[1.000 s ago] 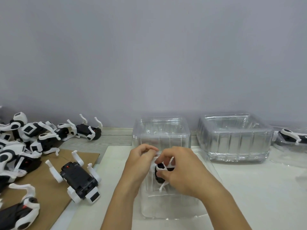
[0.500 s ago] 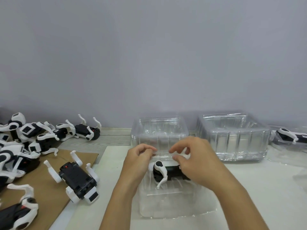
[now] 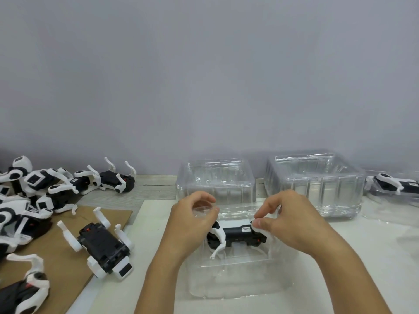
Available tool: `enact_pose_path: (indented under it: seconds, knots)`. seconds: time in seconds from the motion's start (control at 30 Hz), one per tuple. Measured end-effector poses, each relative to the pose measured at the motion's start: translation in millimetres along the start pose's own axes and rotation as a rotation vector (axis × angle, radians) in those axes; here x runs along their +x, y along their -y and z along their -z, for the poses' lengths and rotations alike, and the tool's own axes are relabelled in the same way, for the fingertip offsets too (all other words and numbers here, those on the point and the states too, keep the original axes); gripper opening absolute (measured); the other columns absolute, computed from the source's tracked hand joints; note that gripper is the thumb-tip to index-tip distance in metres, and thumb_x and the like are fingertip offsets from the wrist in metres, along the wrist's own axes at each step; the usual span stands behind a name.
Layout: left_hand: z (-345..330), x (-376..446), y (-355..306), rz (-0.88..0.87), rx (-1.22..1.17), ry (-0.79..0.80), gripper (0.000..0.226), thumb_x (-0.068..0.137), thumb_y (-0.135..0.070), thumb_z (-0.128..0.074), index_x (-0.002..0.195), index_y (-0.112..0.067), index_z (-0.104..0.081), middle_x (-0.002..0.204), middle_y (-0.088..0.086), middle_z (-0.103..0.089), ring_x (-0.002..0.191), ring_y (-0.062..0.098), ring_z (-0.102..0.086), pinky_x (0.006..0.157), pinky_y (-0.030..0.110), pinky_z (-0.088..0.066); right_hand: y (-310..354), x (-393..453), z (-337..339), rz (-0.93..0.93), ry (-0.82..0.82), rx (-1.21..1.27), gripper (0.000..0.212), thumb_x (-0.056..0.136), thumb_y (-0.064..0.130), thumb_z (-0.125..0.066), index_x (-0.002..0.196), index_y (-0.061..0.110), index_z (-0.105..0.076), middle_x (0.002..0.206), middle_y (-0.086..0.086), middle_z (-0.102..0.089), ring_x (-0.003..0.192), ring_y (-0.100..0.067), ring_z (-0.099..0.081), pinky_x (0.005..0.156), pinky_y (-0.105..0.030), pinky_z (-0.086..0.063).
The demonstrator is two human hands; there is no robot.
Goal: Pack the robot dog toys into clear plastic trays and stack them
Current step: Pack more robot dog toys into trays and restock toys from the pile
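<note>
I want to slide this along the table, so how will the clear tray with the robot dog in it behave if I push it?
The clear plastic tray looks thin-walled, so it will probably flex rather than push stiffly. It likely slides easily on the smooth white table. The robot dog toy lies on its side inside, still touched by the right hand, and might shift.

Black-and-white robot dog toy (image 3: 235,234) lies on its side inside clear plastic tray (image 3: 238,282), lower centre of frame. Empty tray stacks (image 3: 216,180) (image 3: 314,184) stand behind, centre right.
</note>
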State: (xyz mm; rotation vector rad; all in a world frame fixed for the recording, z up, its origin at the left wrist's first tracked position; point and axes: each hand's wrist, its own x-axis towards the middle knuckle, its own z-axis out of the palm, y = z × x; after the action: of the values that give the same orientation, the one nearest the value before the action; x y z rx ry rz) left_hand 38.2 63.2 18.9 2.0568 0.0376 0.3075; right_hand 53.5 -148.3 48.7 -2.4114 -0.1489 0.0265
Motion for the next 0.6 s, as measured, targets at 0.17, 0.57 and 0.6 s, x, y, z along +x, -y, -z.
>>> enact_pose_path:
  seconds: [0.17, 0.57, 0.6]
  knots:
    - [3.6, -6.2, -22.8, -0.193, 0.297, 0.16, 0.018, 0.081, -0.055, -0.072, 0.094, -0.043, -0.068, 0.11, -0.028, -0.061, 0.112, -0.009, -0.048, 0.096, 0.014, -0.035, -4.6, 3.5, 1.9, 0.066, -0.131, 0.087, 0.018, 0.085, 0.035, -0.075, 0.068, 0.039, -0.07, 0.086, 0.01, -0.062, 0.08, -0.001, -0.053, 0.061, -0.016, -0.034]
    - [-4.6, -20.5, -43.6, -0.017, 0.579, 0.516, 0.08, 0.054, -0.071, -0.081, 0.122, -0.054, -0.043, 0.149, -0.019, -0.024, 0.142, 0.003, -0.006, 0.121, 0.047, 0.009, -7.7, 7.2, -7.2, 0.081, -0.111, 0.108, 0.014, 0.089, 0.038, -0.069, 0.075, 0.04, -0.068, 0.097, 0.011, -0.06, 0.089, 0.002, -0.053, 0.067, -0.019, -0.037]
    - [-4.6, -20.8, -44.3, -0.022, 0.579, 0.515, 0.079, 0.055, -0.07, -0.08, 0.122, -0.053, -0.043, 0.142, -0.021, -0.028, 0.138, 0.004, -0.01, 0.122, 0.047, 0.006, -7.7, 7.5, -7.9, 0.082, -0.111, 0.109, 0.013, 0.089, 0.038, -0.069, 0.076, 0.041, -0.067, 0.1, 0.011, -0.059, 0.09, 0.003, -0.052, 0.068, -0.02, -0.037]
